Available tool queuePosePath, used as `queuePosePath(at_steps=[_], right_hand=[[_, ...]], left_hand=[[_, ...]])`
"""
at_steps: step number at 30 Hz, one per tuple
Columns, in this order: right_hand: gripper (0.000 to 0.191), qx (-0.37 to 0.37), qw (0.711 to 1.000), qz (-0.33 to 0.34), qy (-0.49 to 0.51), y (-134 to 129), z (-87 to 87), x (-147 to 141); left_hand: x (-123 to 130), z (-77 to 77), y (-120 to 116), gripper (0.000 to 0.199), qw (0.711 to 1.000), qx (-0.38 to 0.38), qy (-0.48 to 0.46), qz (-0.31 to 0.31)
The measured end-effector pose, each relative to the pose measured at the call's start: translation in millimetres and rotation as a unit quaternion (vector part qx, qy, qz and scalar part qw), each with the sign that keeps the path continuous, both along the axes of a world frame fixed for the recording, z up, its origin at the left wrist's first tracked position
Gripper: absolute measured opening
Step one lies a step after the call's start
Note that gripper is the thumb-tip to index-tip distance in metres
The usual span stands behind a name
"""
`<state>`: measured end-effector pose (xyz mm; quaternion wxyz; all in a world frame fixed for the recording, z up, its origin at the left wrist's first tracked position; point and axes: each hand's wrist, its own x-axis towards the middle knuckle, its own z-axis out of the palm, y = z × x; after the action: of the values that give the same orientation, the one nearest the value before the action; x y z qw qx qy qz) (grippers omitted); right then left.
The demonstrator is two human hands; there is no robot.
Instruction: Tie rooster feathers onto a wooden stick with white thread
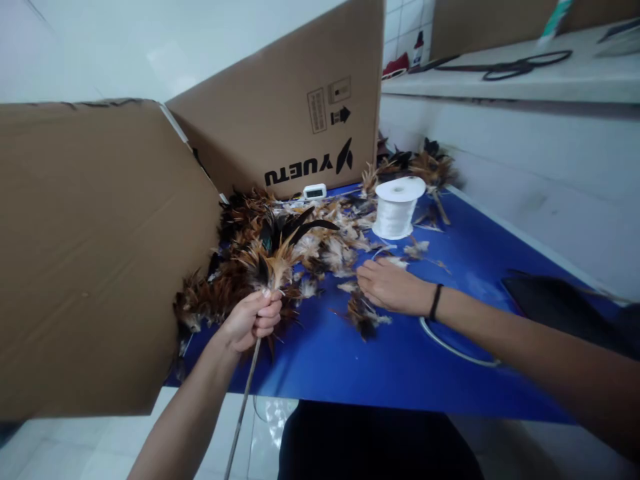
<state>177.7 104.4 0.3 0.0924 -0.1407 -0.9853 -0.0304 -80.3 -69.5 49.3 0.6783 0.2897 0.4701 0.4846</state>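
My left hand (255, 319) is wrapped round the thin stick of a feather duster (274, 267), just below its feathers. Brown, tan and dark plumes fan out above the fist, and the bare stick (243, 413) slants down past the table edge. On the right, my right hand (393, 288) is low over the table, fingers curled together; whatever they pinch is hidden. Close beyond those fingers stands a white spool (395, 217) of thread or ribbon, with a pale strand (384, 251) lying near its base. Loose feathers (335, 250) spread between the two hands.
Cardboard panels (285, 100) wall off the back and left of the blue table (350, 373). A small white digital display (315, 192) stands by the back panel. A dark flat object (560, 310) lies at right, near a pale curved tube (455, 350). Scissors (525, 65) rest on the ledge.
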Motion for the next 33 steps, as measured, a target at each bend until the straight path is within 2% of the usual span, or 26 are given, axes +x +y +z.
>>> queuePosePath(at_steps=[3, 5, 7, 10, 12, 14, 18, 21, 23, 33], right_hand=[[0.019, -0.119, 0.989, -0.001, 0.093, 11, 8.2, -3], [0.017, -0.219, 0.959, -0.031, 0.175, 20, 22.4, -5], [0.013, -0.301, 0.917, -0.072, 0.253, 29, 41.6, -6], [0.01, -0.378, 0.854, -0.091, 0.345, 38, 72.4, -7], [0.008, -0.386, 0.842, -0.097, 0.365, 40, 89.2, -7], [0.003, -0.354, 0.866, -0.08, 0.345, 37, 100.7, -7], [0.027, -0.279, 0.924, -0.033, 0.259, 27, 108.6, -7], [0.02, -0.236, 0.95, -0.033, 0.201, 23, 108.7, -7], [0.015, -0.212, 0.959, -0.018, 0.188, 21, 109.3, -6], [0.016, -0.188, 0.964, 0.009, 0.188, 0, 115.5, -1]], left_hand=[[-1, -1.1, 5, 0.026, 1.0, 0.003, -0.005, -0.002], [-2, -1.1, 9, 0.026, 1.0, 0.003, -0.005, -0.001], [-2, -0.9, 13, 0.026, 1.0, 0.001, -0.004, 0.0], [-1, 0.3, 20, 0.024, 1.0, 0.0, 0.003, 0.002], [2, 2.3, 26, 0.022, 1.0, 0.003, 0.009, 0.0], [6, 5.5, 32, 0.022, 1.0, 0.005, 0.017, -0.002], [17, 12.0, 46, 0.019, 0.999, 0.006, 0.033, 0.003], [25, 14.7, 55, 0.015, 0.999, 0.015, 0.033, 0.011], [29, 15.6, 60, 0.013, 0.999, 0.021, 0.027, 0.012], [47, 13.9, 84, 0.017, 0.999, 0.043, 0.027, 0.006]])
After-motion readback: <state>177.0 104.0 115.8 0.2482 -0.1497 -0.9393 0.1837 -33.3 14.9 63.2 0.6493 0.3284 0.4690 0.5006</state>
